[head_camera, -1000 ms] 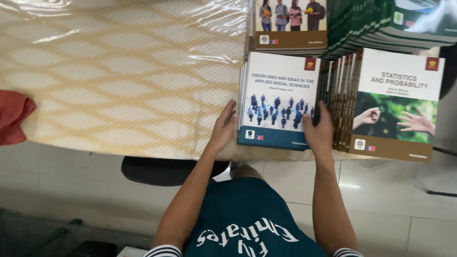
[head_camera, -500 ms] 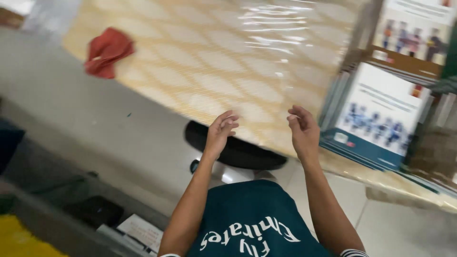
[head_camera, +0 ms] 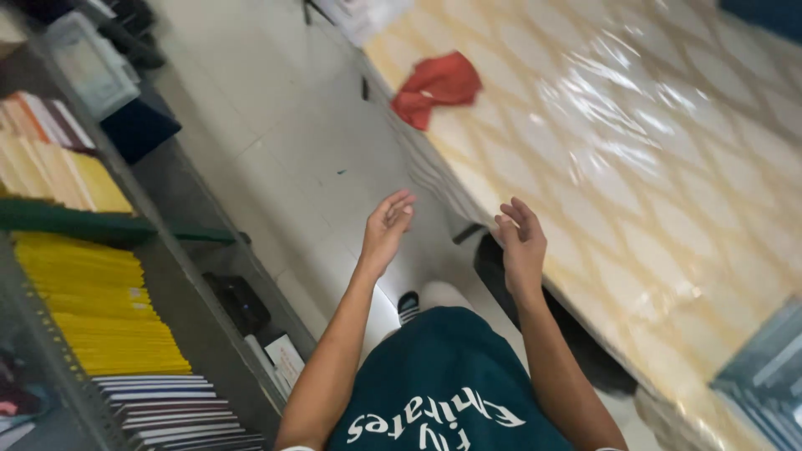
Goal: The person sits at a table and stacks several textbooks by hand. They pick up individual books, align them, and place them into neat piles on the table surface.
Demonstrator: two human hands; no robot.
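**Both hands empty, raised beside the table edge**

The person stands between a table (head_camera: pixel 635 192) wrapped in glossy, cream-and-tan patterned plastic and a metal shelf rack (head_camera: pixel 180 276). Both arms are lifted in front of the green shirt. The left hand (head_camera: pixel 386 227) hangs over the pale tiled floor (head_camera: pixel 284 142), fingers loosely spread and slightly curled, holding nothing. The right hand (head_camera: pixel 522 242) is likewise open, fingers relaxed and apart, hovering just beside the table's near edge without clearly touching it. A crumpled red cloth (head_camera: pixel 436 86) lies on the tabletop, well apart from both hands. On the rack, stacks of yellow booklets (head_camera: pixel 100 309) sit above a pile of dark-and-white ones (head_camera: pixel 171 409), clear of the left hand. A corner of stacked books (head_camera: pixel 764 380) shows at the table's far right.
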